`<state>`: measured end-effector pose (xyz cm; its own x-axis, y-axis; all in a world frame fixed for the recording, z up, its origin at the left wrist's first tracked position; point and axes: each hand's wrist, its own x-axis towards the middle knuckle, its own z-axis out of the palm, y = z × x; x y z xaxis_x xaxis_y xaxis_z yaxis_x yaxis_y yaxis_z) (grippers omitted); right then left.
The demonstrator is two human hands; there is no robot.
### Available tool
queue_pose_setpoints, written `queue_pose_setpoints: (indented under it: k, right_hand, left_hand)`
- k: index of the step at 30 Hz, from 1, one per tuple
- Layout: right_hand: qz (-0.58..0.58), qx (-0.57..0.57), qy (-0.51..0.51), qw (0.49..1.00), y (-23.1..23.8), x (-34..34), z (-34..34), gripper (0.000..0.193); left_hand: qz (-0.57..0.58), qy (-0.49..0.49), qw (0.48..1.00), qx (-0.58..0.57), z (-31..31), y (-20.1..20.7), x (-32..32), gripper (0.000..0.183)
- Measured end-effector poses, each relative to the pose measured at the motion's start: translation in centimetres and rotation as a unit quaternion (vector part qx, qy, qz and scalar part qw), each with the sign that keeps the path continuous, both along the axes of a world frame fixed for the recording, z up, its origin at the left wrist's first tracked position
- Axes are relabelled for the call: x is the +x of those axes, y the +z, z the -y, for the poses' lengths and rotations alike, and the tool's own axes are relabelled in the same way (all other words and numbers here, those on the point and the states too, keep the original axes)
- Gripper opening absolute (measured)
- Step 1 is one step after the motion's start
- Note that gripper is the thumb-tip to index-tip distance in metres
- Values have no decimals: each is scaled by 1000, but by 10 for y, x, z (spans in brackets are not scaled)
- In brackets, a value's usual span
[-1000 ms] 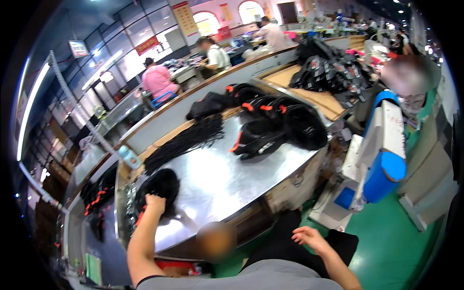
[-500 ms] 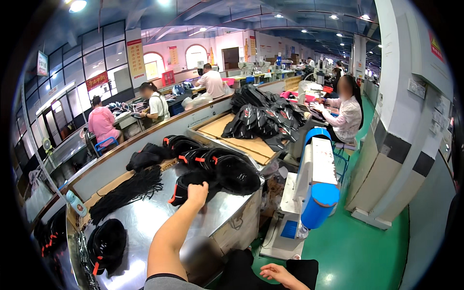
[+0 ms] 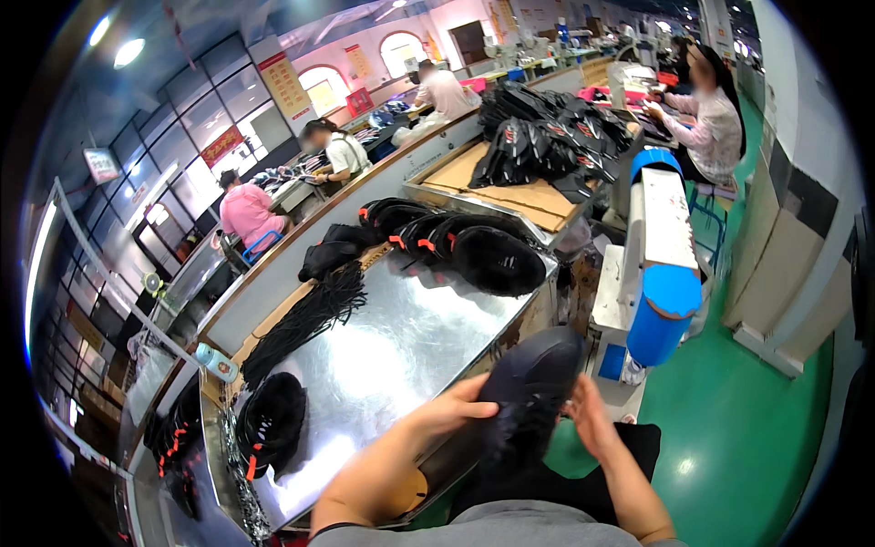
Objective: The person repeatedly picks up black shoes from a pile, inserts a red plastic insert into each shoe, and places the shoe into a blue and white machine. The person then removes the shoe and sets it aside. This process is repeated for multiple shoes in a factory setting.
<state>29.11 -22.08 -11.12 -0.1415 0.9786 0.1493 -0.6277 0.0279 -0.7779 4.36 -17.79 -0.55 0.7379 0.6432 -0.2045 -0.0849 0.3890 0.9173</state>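
A black shoe upper (image 3: 531,392) is held up in front of my body, its toe end pointing away from me. My left hand (image 3: 465,407) grips its left edge, thumb on the near face and the other fingers partly hidden behind. At its right edge is my right hand (image 3: 592,417), fingers stretched out and close to the material; whether they touch it I cannot tell. Beyond, at the far edge of the metal table (image 3: 383,337), stands a row of black shoe uppers (image 3: 499,261) with orange tabs. Another black upper (image 3: 272,424) stands at the table's near left.
A bundle of black laces (image 3: 305,319) and a light blue bottle (image 3: 216,363) lie along the left side. A blue and white machine (image 3: 670,264) stands to my right. Behind the table, more black pieces (image 3: 547,137) are heaped on cardboard. Several people sit working farther off.
My left hand has lifted one black upper off the table and brought it toward my body. My right hand has come up beside it. The view has shifted and tilted.
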Motion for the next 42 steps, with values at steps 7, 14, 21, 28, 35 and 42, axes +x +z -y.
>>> queue_pose_setpoints:
  k: [7, 14, 21, 28, 35, 42]
  right_hand:
    - [90, -144, -145, 975, -24, 84, 16, 26]
    - [83, -278, -211, 933, -66, 107, 28, 20]
    - [356, -218, -299, 858, -78, 127, -20, 25]
    - [27, -210, -238, 948, -113, 140, -25, 20]
    - [-89, -186, -184, 961, -168, 146, -30, 21]
    - [-16, -226, -184, 957, -140, 159, -30, 19]
  left_hand:
    - [84, -25, 993, -85, -20, -123, 101, 46]
    - [47, 59, 982, -173, -38, -179, 180, 19]
    - [98, 80, 975, -181, -68, -203, 206, 32]
    - [21, 86, 990, -106, -78, -186, 210, 30]
    - [-139, 125, 981, 59, -70, -144, 247, 34]
    - [-18, 108, 994, -25, -84, -188, 225, 36]
